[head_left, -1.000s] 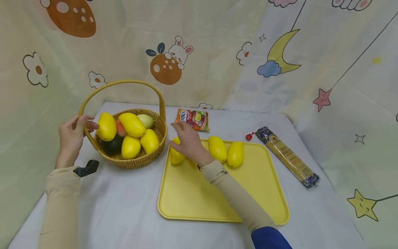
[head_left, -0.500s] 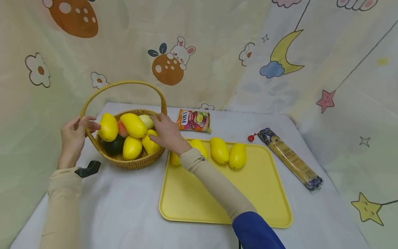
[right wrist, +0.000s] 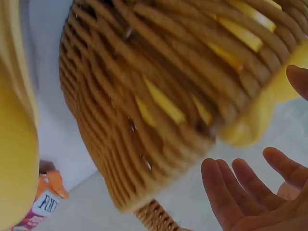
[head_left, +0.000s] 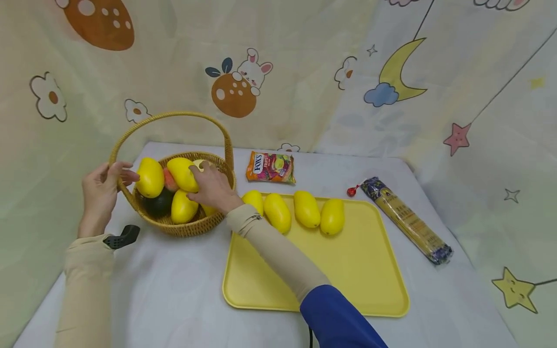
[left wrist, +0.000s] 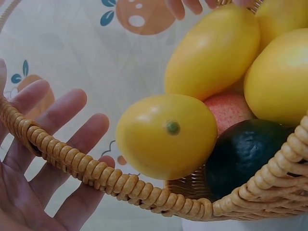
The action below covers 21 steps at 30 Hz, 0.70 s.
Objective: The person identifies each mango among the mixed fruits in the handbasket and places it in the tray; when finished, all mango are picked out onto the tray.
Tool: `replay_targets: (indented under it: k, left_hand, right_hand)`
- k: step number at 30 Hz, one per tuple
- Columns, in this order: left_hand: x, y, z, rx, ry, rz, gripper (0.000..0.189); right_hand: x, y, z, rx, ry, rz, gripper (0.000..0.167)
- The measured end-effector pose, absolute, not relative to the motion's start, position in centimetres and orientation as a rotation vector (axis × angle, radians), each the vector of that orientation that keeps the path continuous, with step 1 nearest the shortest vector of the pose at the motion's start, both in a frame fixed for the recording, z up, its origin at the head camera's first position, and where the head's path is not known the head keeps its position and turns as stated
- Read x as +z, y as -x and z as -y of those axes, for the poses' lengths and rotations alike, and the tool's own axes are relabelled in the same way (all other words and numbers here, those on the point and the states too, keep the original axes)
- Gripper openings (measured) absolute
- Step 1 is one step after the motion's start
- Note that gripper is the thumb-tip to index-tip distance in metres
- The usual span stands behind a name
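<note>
Table, surroundings first. To the right of the basket lay a yellow tray with four mangoes in a row along its far edge. Beyond the tray sat a bag of sweets; to its right, a small red sweet lay just beside a long packet set aslant. Your right sleeve crossed the tray's left part and partly hid the leftmost tray mango. The basket's handle arched over the fruit.

The basket stood upright at the far left of the table. In it, the left mango had its long axis nearly fore-and-aft, its stem end facing your left wrist camera. The upper mango slanted from far left to near right. Below these lay a dark green fruit, a lower mango and, between the upper ones, a pink fruit.

Your left hand was spread at the handle's left side, fingers nearly straight. Your right hand reached over the basket's right side, thumb and fingers wide apart; you hid some fruit there, and contact could not be told.
</note>
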<state>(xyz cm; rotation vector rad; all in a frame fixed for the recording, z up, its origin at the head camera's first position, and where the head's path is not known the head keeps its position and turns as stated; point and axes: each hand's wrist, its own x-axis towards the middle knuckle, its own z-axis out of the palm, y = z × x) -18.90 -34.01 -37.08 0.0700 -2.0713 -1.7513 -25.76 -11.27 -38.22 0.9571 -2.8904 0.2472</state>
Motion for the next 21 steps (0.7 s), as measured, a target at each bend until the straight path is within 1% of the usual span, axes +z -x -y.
replay_targets:
  k: [9,21]
  left_hand:
    - [-37.1,19.0,33.9,-1.789,-0.069,2.055,0.035]
    - [-37.0,18.9,33.9,-1.822,-0.051,2.018,0.029]
  right_hand:
    - [-38.5,26.5,13.0,0.224,-0.900,2.893,0.074]
    - [-39.4,27.1,14.4,0.213,-0.844,2.931,0.076]
